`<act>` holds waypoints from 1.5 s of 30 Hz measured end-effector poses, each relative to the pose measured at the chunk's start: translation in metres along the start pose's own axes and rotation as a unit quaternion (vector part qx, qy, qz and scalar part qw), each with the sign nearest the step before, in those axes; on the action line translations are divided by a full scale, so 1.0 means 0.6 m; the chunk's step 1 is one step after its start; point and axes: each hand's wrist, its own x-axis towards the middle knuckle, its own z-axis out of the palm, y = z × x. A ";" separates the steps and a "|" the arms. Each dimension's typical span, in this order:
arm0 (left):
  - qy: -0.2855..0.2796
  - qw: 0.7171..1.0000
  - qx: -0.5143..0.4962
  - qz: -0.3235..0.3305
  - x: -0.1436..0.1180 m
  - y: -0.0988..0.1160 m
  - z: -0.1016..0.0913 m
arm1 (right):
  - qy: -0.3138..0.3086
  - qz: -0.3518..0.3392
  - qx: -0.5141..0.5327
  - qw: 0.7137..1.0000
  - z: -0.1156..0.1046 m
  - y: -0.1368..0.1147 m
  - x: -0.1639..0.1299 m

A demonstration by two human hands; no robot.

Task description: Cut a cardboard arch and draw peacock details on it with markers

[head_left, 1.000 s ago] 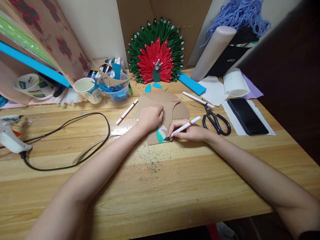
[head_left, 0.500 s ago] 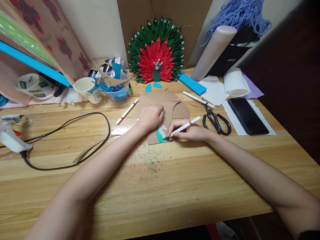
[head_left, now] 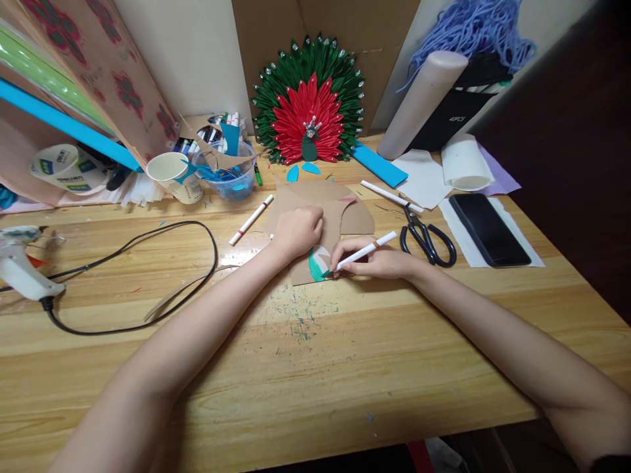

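Observation:
A white marker (head_left: 367,249) with an orange-brown band is pinched in my right hand (head_left: 379,261). Its green tip touches a small pale piece of paper (head_left: 321,257), whose left and lower parts are coloured green. Under the paper lies brown cardboard (head_left: 331,223) with curved cut edges. My left hand (head_left: 298,231) is closed and rests on the cardboard, just above the paper piece. Its fingertips are tucked under, so I cannot see whether they grip anything. Part of the paper's right side is hidden by my right fingers.
Black-handled scissors (head_left: 426,240) and a phone (head_left: 488,228) lie to the right. A capped marker (head_left: 251,220) lies on the left, near a glue gun (head_left: 24,269) and its looped cable. Behind stand a red-and-green paper peacock (head_left: 308,105), a paper cup (head_left: 175,177) and a plastic tub (head_left: 231,184).
The marker in my right hand has shifted very slightly to the right and down at its upper end. My left hand has stayed in place.

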 end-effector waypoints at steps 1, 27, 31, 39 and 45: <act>0.000 1.000 0.000 0.000 0.000 0.000 0.000 | -0.004 -0.001 -0.005 1.000 0.000 0.000 0.000; 0.008 1.000 0.001 0.003 0.000 0.000 0.000 | 0.010 0.012 0.016 1.000 0.000 0.001 -0.001; 0.010 1.000 0.002 0.002 0.000 0.000 0.000 | 0.014 0.012 0.015 1.000 0.000 0.000 0.000; 0.009 1.000 0.003 -0.004 0.000 0.000 -0.001 | 0.014 0.009 0.015 1.000 -0.002 0.002 -0.001; 0.003 1.000 0.003 -0.005 0.000 0.001 -0.001 | 0.011 0.008 0.014 1.000 -0.001 0.002 -0.001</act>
